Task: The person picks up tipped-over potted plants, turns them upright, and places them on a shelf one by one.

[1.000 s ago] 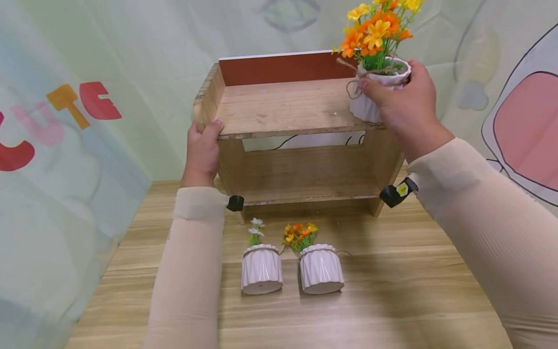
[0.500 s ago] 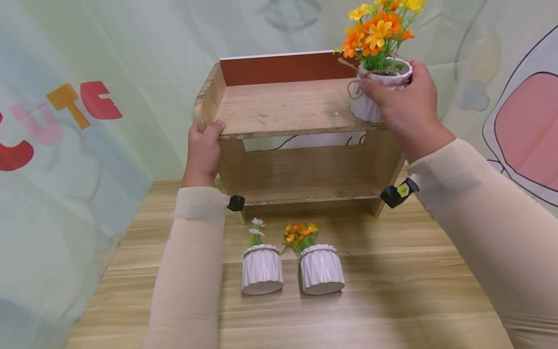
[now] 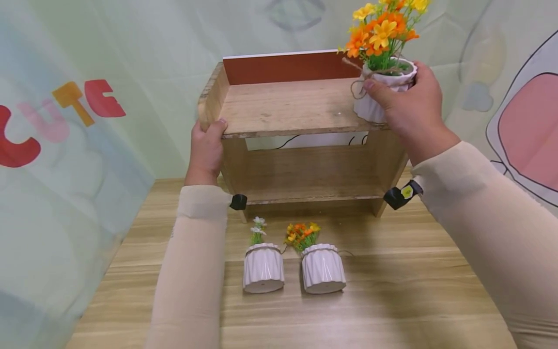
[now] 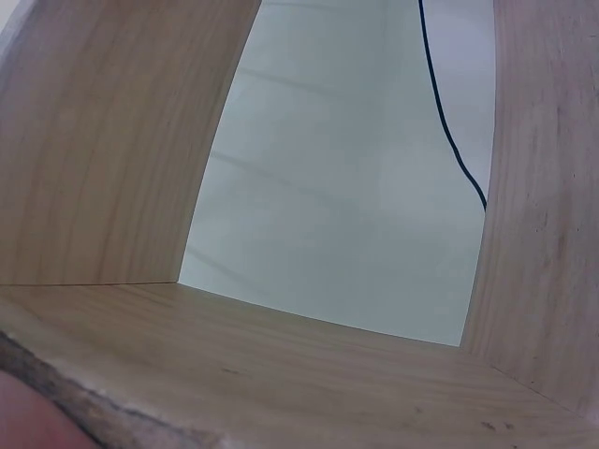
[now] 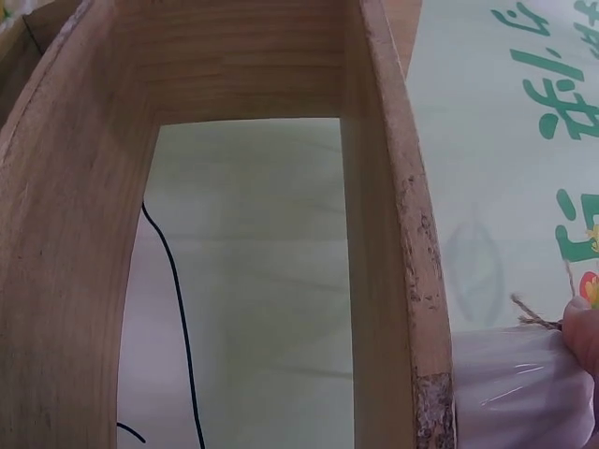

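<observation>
In the head view a two-tier wooden shelf [image 3: 287, 109] stands on the wood-patterned floor. My left hand [image 3: 207, 148] grips its left front corner, thumb over the top board's edge. My right hand [image 3: 416, 109] holds a white fluted flowerpot [image 3: 370, 107] with orange and yellow flowers, twine tied around it. That pot stands upright at the right end of the top board. In the right wrist view the pot's white side [image 5: 519, 388] meets the board's edge, with the thumb [image 5: 582, 332] on it. The left wrist view looks through the shelf's open middle tier [image 4: 281, 346].
Two more white flowerpots lie tipped over before the shelf, one with white flowers [image 3: 263, 269], the other with orange flowers [image 3: 323, 269]. A printed cloth [image 3: 144, 48] hangs behind. A dark cable [image 4: 440, 103] runs behind the shelf.
The head view has shifted very slightly. Both hands keep their places, the right on the flowerpot and the left on the shelf's corner.
</observation>
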Demonstrator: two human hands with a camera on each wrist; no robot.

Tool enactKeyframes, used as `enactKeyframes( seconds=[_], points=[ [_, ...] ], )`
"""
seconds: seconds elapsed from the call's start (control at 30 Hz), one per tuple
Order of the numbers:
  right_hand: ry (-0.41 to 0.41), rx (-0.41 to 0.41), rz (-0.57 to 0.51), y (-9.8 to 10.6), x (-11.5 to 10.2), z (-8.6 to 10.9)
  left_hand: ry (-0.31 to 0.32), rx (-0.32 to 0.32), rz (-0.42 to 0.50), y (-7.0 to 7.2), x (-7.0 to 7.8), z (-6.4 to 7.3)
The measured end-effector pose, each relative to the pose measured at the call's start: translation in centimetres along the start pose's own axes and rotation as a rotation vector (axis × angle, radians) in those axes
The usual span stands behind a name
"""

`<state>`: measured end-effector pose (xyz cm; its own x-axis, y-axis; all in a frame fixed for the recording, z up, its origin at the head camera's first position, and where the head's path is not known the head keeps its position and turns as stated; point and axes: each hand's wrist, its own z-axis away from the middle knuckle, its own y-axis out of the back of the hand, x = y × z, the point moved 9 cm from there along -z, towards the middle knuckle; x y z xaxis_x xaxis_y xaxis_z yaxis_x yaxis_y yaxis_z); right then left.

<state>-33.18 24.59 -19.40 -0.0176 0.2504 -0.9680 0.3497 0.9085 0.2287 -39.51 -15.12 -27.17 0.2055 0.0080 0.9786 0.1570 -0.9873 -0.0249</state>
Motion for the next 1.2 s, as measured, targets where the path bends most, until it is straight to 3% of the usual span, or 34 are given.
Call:
enactKeyframes(
  seconds=[0.9, 1.2],
  points=[
    [0.021, -0.007, 0.060, 0.3, 0.4, 0.7, 0.027, -0.011, -0.060, -0.1, -0.4, 0.0],
    [0.043, -0.047, 0.067, 0.3, 0.7, 1.4, 0.020, -0.007, -0.057, 0.0, -0.3, 0.0]
  ],
)
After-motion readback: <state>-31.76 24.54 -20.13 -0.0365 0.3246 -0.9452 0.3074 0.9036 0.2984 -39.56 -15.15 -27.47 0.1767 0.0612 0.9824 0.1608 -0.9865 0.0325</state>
